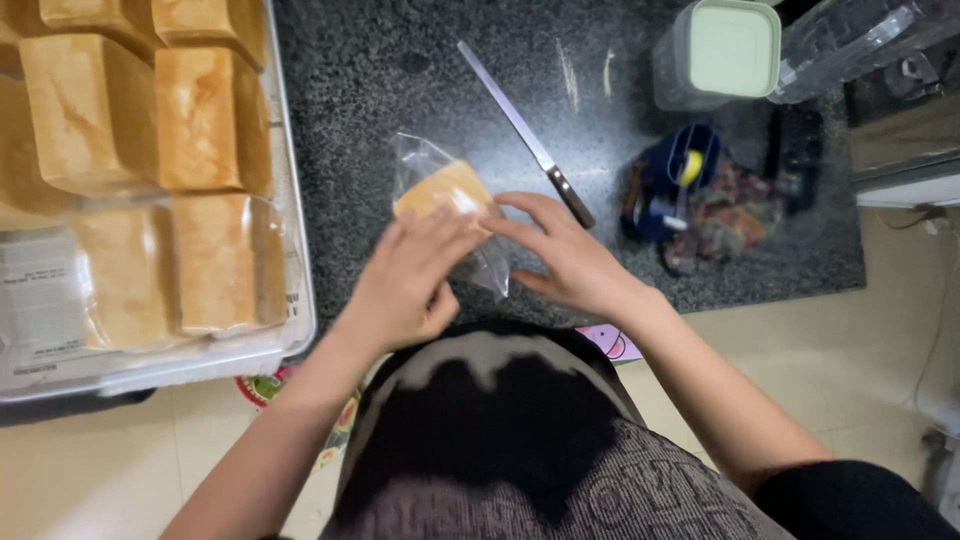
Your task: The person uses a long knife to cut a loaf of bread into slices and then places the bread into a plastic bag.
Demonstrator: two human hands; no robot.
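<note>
Left hand (408,280) and right hand (560,255), fingers grasping clear plastic bag holding tan bread slice (445,192) on dark speckled bench (400,90) (long brown-handled knife (525,132) at 1 o'clock).

1. The bread slice (440,190) in its clear bag (425,160) is partly covered by the left hand (405,285) and right hand (565,255); the grip cannot be made out.
2. The tray of bread loaves (295,300), left of the bag, runs off the picture's edge.
3. The blue tape dispenser (665,185), right of the bag, is blurred.

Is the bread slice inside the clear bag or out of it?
Inside: the bread slice shows through the clear bag, whose plastic extends past it, with left hand and right hand on it.
</note>
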